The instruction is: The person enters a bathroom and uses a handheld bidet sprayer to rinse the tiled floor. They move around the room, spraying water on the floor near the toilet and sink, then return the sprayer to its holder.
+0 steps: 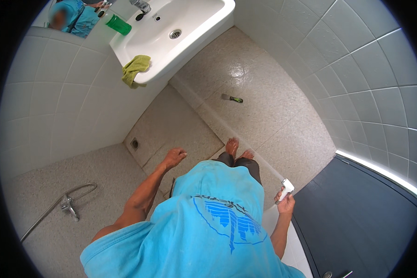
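Note:
In my right hand, at the lower right, is a white hand sprayer with fingers wrapped round its handle. A straight jet of water leaves it and runs up and left past my bare feet, toward the floor below the washbasin. My left hand hangs over the floor at the left of my body, its fingers curled in with nothing visible in them. Beyond my feet a scraper with a green and black handle lies on the wet speckled floor.
A white washbasin on the far wall carries a green bottle and an olive cloth. A drain lies by the left wall. A tap with a hose is at lower left, a dark grey door at right.

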`<state>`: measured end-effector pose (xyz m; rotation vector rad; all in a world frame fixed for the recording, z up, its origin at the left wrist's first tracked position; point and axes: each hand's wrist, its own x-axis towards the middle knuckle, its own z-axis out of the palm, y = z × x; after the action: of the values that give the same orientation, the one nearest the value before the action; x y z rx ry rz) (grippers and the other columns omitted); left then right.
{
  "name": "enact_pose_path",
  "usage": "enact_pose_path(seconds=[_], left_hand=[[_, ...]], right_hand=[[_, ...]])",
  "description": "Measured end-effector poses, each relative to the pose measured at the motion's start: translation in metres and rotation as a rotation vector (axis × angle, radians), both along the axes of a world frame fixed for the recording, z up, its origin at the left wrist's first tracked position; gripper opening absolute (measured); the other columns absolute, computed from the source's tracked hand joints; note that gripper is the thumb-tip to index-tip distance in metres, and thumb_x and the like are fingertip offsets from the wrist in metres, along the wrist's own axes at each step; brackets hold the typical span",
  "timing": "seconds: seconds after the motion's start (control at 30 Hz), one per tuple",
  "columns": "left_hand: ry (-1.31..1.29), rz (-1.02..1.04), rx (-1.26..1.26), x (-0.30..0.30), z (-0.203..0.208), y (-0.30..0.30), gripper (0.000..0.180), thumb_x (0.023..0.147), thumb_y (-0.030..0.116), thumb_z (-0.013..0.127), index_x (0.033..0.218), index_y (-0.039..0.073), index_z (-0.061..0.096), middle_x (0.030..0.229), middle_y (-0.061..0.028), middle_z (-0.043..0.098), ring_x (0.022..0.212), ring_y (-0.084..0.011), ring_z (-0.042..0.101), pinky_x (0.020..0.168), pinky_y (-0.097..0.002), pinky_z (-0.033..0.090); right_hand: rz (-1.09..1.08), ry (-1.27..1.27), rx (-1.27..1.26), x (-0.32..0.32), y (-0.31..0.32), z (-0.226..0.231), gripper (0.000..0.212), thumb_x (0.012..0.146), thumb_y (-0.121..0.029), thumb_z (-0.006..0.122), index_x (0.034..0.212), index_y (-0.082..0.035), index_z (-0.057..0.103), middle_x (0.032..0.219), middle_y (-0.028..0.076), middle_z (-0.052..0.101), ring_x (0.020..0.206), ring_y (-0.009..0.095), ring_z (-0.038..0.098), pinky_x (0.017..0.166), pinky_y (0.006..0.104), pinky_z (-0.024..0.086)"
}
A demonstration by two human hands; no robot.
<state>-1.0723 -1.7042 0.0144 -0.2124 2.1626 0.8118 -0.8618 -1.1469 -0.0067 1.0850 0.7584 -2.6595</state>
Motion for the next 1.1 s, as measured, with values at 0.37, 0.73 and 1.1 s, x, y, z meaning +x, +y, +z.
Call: enact_pose_path(seconds=[0.37, 0.73, 1.1], left_hand=[[0.029, -0.048, 0.022, -0.002, -0.009, 0.002, 0.028, 0.096, 0.022, 0.054, 0.107, -0.001, 0.064, 0.092, -0.0118, 0.065, 0.083, -0.0212, 0.061, 0.075, -0.0359, 0.050], [0.039, -0.046, 0.028, 0.005, -0.012, 0.002, 0.032, 0.095, 0.023, 0.054, 0.113, -0.003, 0.063, 0.096, -0.0133, 0.067, 0.086, -0.0229, 0.064, 0.078, -0.0376, 0.052], [-0.061, 0.002, 0.000, 0.002, -0.011, 0.005, 0.039, 0.093, 0.030, 0.055, 0.115, -0.001, 0.064, 0.115, -0.0215, 0.064, 0.105, -0.0348, 0.061, 0.091, -0.0463, 0.046]], right_hand=[[0.004, -0.058, 0.128, -0.012, -0.006, 0.004, 0.060, 0.082, -0.045, 0.070, 0.118, 0.001, 0.057, 0.083, 0.011, 0.063, 0.071, 0.023, 0.059, 0.065, 0.0363, 0.046], [0.082, -0.273, 0.288, 0.001, 0.009, -0.022, 0.047, 0.096, -0.033, 0.052, 0.123, 0.005, 0.055, 0.082, 0.011, 0.064, 0.068, 0.020, 0.060, 0.063, 0.0330, 0.047], [0.167, -0.317, 0.333, -0.015, 0.005, -0.023, 0.044, 0.093, -0.032, 0.056, 0.117, 0.005, 0.059, 0.081, 0.011, 0.065, 0.066, 0.018, 0.061, 0.062, 0.0308, 0.049]])
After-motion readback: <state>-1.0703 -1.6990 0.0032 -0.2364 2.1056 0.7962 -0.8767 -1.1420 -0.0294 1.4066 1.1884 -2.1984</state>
